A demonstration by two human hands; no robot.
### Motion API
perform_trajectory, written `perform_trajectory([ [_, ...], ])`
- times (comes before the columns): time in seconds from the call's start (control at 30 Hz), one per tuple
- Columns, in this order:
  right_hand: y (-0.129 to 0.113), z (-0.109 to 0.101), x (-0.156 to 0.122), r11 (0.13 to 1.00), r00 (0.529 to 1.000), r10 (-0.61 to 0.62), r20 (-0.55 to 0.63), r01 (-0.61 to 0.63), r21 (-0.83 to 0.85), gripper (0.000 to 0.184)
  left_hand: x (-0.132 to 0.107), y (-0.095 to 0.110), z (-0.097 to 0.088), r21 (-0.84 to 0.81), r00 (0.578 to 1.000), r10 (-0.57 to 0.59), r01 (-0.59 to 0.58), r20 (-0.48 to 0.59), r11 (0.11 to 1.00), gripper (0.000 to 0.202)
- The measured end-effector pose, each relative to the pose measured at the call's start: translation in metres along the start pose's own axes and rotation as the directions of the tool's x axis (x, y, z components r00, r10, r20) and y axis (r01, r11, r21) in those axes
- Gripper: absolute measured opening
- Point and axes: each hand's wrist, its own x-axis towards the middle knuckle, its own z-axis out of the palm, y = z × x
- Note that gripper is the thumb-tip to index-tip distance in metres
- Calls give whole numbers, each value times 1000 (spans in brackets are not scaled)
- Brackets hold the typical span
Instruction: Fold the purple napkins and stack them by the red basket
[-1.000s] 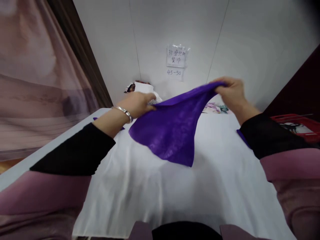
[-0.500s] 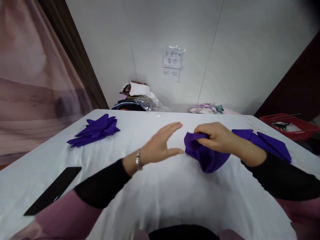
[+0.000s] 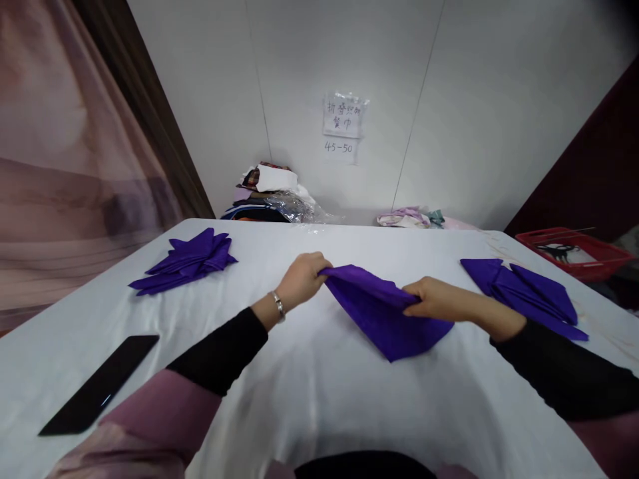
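Observation:
A purple cloth napkin [image 3: 384, 316] hangs between my hands above the white-covered table [image 3: 319, 399], its lower point drooping toward me. My left hand [image 3: 303, 276] is closed on its left corner, with a silver bracelet at the wrist. Fingers and thumb of my right hand [image 3: 432, 297] pinch the upper edge farther right. Part of the napkin behind the right hand is hidden. To the right lie more purple napkins [image 3: 529, 293], folded and flat. A pile of folded purple napkins [image 3: 192, 259] with pointed corners rests at the far left.
A dark flat slab [image 3: 102, 382], perhaps a phone or tablet, lies at the left front. Stacked cloths [image 3: 264, 193] and clear plastic stand beyond the table's back edge, near more fabric [image 3: 407, 217]. A red basket [image 3: 579, 256] is beyond the right edge. Handwritten signs [image 3: 343, 120] hang on the wall.
My left hand has gone from open and empty to gripping the napkin's corner. The bunched napkin is now spread out between both hands, and my right hand has moved slightly down.

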Motion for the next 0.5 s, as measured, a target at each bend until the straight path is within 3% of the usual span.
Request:
perform_trajectory([
  [0.07,27,-15,17,995,996,88,-21,-89,-36,15,18,-16,-11,168,998,-55,55,-9,984,20],
  [0.13,48,-40,35,988,983,124,-133,-134,-72,19,41,-28,-24,269,987,-143,158,-73,950,24],
  [0.2,56,-72,49,988,940,68,-335,-109,-105,21,68,-32,-43,331,969,-180,227,-167,916,25],
  [0.23,55,-90,54,987,879,16,-477,-89,-132,21,81,-31,-57,355,955,-179,257,-238,899,24],
  [0.27,50,-108,56,985,773,-49,-633,-67,-157,20,94,-27,-72,364,943,-176,275,-284,890,24],
  [0.33,33,-140,53,982,466,-162,-870,-14,-190,15,113,-13,-107,372,896,-130,303,-424,877,22],
  [0.37,22,-153,47,973,335,-227,-914,37,-228,11,118,-4,-124,383,858,-61,290,-510,877,22],
  [0.4,11,-161,39,960,245,-279,-929,68,-270,8,119,6,-138,395,813,9,273,-582,877,24],
  [0.43,0,-166,30,947,116,-320,-940,66,-314,8,115,15,-150,419,759,95,246,-644,874,28],
  [0.5,-15,-161,9,929,-32,-369,-929,-7,-369,8,96,28,-160,471,701,216,191,-679,861,30],
])
